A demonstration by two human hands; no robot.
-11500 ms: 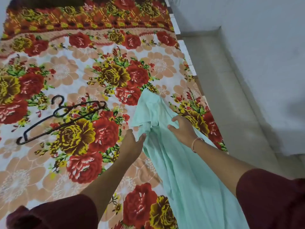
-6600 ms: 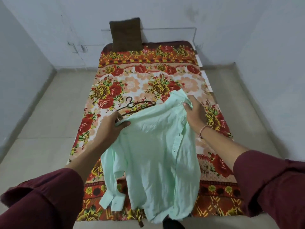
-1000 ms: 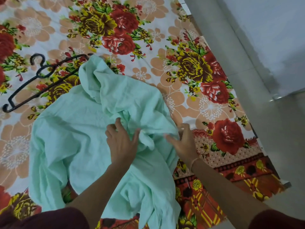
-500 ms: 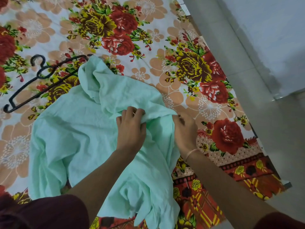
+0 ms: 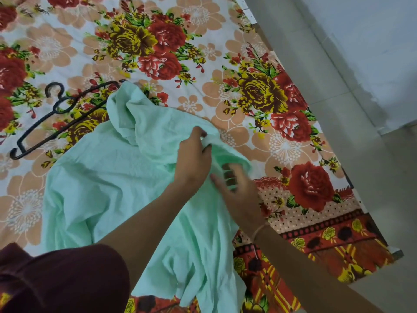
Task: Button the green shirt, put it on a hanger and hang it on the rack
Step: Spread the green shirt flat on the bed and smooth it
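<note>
shirt (image 5: pixel 101 177) lies rumpled on the bed (image 5: pixel 225 53), partly over the hanger (image 5: pixel 64 102). left hand (image 5: pixel 191 159) pinches a fold; right hand (image 5: pixel 239 193) beside it, grip unclear. lay both front edges flat before buttoning.

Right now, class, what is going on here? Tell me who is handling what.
A person works on a crumpled green shirt lying on a floral sheet. The left hand pinches a fold of the shirt. The right hand touches the fabric just beside it, too blurred to show its grip. A black hanger lies on the sheet, one end under the shirt. No rack is in view.
</note>
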